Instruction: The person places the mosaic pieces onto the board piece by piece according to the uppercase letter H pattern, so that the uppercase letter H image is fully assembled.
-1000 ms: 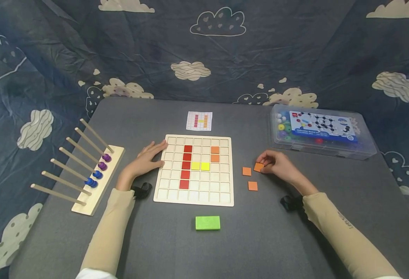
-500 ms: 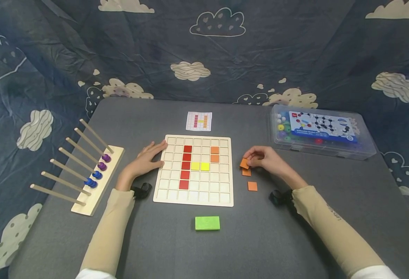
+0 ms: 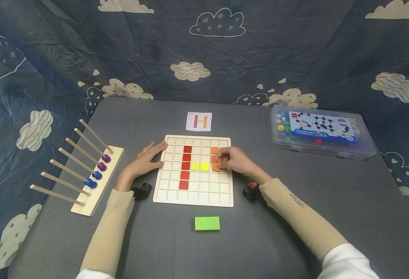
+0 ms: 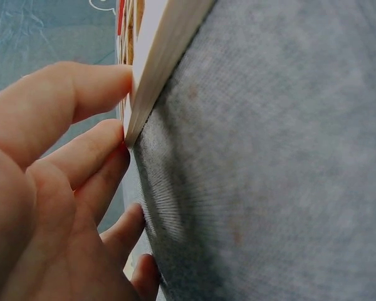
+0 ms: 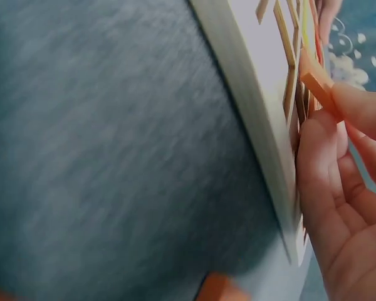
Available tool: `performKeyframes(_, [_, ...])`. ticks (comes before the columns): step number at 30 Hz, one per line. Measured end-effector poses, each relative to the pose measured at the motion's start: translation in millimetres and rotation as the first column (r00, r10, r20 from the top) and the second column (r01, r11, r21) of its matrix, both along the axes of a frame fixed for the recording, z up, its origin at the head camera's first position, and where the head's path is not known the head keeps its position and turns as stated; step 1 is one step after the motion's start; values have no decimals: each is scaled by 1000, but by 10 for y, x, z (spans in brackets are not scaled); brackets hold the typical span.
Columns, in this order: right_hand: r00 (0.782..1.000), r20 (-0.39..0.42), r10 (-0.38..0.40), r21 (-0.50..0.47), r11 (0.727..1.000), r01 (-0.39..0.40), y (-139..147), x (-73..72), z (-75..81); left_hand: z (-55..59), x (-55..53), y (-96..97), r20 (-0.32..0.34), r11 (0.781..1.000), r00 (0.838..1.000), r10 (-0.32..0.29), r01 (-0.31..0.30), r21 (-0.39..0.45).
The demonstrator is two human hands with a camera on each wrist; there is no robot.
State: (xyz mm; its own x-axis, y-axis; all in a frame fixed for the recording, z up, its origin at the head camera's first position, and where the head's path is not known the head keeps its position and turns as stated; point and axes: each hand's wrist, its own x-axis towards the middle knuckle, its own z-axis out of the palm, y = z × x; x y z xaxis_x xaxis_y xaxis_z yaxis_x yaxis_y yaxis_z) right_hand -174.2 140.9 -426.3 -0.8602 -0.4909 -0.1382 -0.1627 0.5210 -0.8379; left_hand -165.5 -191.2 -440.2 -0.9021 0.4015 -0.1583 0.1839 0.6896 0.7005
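Note:
A wooden grid board (image 3: 193, 197) lies on the grey table, carrying a column of red tiles (image 3: 185, 165), two yellow tiles (image 3: 200, 166) and, at its right, orange tiles (image 3: 214, 150). My left hand (image 3: 143, 161) rests at the board's left edge; in the left wrist view its thumb and fingertips touch that edge. My right hand (image 3: 237, 161) pinches an orange tile (image 5: 319, 88) between thumb and fingers. In the head view this tile sits over the cell right of the yellow pair. Another orange tile (image 3: 252, 185) on the table is partly hidden by the right wrist strap.
Behind the board lies a small pattern card (image 3: 199, 121). A green block (image 3: 207, 223) is in front. To the left stands a wooden peg rack (image 3: 98, 182) with blue and purple beads. A clear plastic case (image 3: 323, 131) of molecular model parts sits at back right.
My right hand has moved left from the loose orange tiles to the board, carrying one orange tile over a right-hand cell. My left hand has stayed at the board's edge.

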Motion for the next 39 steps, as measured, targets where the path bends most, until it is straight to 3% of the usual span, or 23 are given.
performKeyframes(5, [996, -84, 25, 71, 997, -19, -95, 8, 15, -3, 3, -7, 2, 1000, 1000, 1, -1, 1])
performKeyframes(12, [995, -104, 5, 75, 997, 3, -90, 17, 16, 2, 4, -8, -1, 1000, 1000, -1, 1, 4])
performKeyframes(16, [998, -57, -23, 25, 999, 25, 4, 19, 13, 4, 3, -3, 1, 1000, 1000, -2, 2, 2])
performKeyframes(19, [999, 25, -40, -45, 998, 41, 137, 17, 14, 3, 1, 0, 1, 1000, 1000, -2, 2, -3])
performKeyframes(25, [972, 203, -122, -123, 981, 149, 503, 27, -4, -2, -4, -1, 1, 1000, 1000, -4, 4, -1])
performKeyframes(32, [950, 241, -198, -132, 963, 234, 877, 80, -15, 5, -7, -6, -2, 1000, 1000, -7, 7, -2])
performKeyframes(39, [949, 228, -219, -124, 960, 252, 1032, 177, -20, -1, -14, -17, -10, 1000, 1000, -23, 23, -1])
